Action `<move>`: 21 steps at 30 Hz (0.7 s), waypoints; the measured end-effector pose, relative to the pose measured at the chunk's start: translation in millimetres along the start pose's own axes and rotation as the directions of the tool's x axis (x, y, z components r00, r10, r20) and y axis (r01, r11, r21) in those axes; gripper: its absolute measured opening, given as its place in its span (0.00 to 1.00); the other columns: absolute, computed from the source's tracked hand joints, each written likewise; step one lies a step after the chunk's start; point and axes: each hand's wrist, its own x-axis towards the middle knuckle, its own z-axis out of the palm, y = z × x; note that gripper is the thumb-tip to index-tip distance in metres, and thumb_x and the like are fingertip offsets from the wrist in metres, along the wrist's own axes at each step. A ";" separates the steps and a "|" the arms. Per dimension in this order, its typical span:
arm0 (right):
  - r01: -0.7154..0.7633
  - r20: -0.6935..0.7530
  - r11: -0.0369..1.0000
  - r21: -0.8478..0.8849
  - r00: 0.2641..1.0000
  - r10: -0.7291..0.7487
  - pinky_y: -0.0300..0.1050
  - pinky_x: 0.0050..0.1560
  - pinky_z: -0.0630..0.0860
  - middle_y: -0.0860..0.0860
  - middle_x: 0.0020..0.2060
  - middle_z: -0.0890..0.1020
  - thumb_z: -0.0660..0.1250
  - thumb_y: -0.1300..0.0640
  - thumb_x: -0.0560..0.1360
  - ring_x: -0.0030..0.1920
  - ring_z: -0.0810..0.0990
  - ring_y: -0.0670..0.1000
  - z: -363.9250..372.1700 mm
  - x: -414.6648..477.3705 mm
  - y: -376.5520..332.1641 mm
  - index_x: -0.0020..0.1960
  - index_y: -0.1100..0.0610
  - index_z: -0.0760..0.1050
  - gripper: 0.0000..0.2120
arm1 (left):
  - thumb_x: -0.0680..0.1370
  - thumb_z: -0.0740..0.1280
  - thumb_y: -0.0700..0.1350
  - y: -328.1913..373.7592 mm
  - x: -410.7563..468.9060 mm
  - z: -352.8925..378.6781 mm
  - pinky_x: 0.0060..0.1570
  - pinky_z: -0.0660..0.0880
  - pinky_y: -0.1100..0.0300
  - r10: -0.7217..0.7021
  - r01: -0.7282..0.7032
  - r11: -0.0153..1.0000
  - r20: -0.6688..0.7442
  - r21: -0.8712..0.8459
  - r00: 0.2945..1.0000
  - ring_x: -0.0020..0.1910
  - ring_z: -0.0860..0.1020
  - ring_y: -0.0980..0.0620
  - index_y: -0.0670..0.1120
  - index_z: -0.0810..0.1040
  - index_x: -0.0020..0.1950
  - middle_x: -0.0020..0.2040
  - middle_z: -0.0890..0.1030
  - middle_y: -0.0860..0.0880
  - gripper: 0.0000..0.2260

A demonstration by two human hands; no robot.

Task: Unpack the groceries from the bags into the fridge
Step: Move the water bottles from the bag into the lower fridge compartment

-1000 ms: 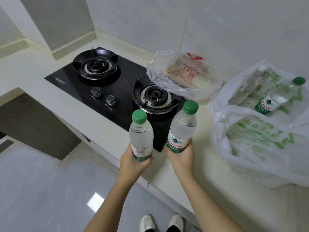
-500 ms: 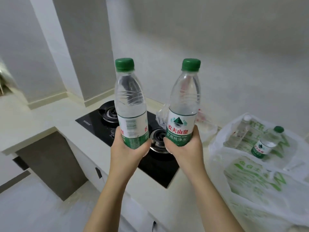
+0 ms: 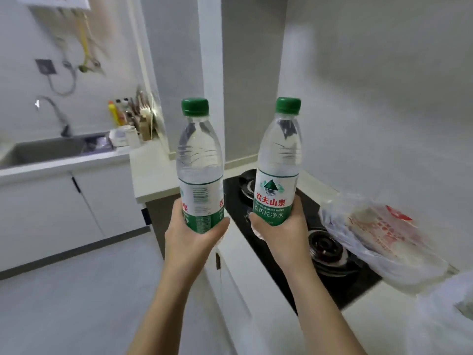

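left hand (image 3: 194,243): fingers (image 3: 178,210) wrap bottle (image 3: 199,160) base | right hand (image 3: 281,240): fingers (image 3: 298,207) wrap second bottle (image 3: 277,160)

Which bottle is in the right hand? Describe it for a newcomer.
Find the black hob. Over it, the right hand grips an upright green-capped water bottle. Its mountain logo faces the camera; the other bottle, in the left hand, shows a barcode.

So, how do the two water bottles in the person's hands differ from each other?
The left bottle turns its barcode side to the camera; the right bottle shows the mountain logo. The left bottle's top leans slightly left, the right bottle's slightly right. Shared: both are clear, with green caps on and the same label, and each is gripped low, by the left hand and the right hand.
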 end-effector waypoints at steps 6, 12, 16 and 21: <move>-0.009 0.291 0.998 0.066 0.957 -0.011 0.38 0.45 0.79 0.42 0.47 0.81 0.78 0.60 0.65 0.46 0.81 0.38 45.6 7.5 -4.1 0.59 0.48 0.71 0.27 | 0.66 0.79 0.46 9.4 -16.2 -42.0 0.41 0.78 0.59 -0.019 0.049 0.994 -0.293 0.096 0.956 0.45 0.81 0.57 0.58 0.73 0.53 0.46 0.82 0.55 0.22; -0.017 0.492 0.994 0.104 0.870 -0.036 0.28 0.41 0.75 0.39 0.47 0.80 0.78 0.59 0.66 0.46 0.78 0.33 76.4 -6.4 -13.1 0.58 0.47 0.69 0.26 | 0.68 0.76 0.39 6.1 -46.0 -68.0 0.32 0.74 0.66 -0.047 0.118 0.987 -0.511 0.108 0.858 0.33 0.79 0.63 0.55 0.71 0.49 0.38 0.81 0.55 0.19; 0.011 0.566 0.993 0.121 0.821 -0.078 0.28 0.41 0.76 0.35 0.45 0.79 0.78 0.59 0.66 0.47 0.78 0.33 96.4 -22.5 -22.1 0.59 0.47 0.69 0.27 | 0.69 0.76 0.39 2.2 -58.6 -85.6 0.29 0.74 0.69 -0.047 0.130 0.986 -0.577 0.102 0.816 0.35 0.79 0.63 0.57 0.72 0.50 0.41 0.81 0.55 0.19; 0.029 0.598 0.986 0.163 0.792 -0.122 0.26 0.41 0.74 0.40 0.47 0.79 0.78 0.59 0.66 0.47 0.78 0.32 131.0 -40.1 -41.2 0.59 0.49 0.70 0.26 | 0.69 0.77 0.42 11.4 -66.1 -122.7 0.33 0.74 0.70 0.025 0.073 0.989 -0.634 0.128 0.773 0.42 0.80 0.62 0.59 0.71 0.50 0.46 0.81 0.55 0.20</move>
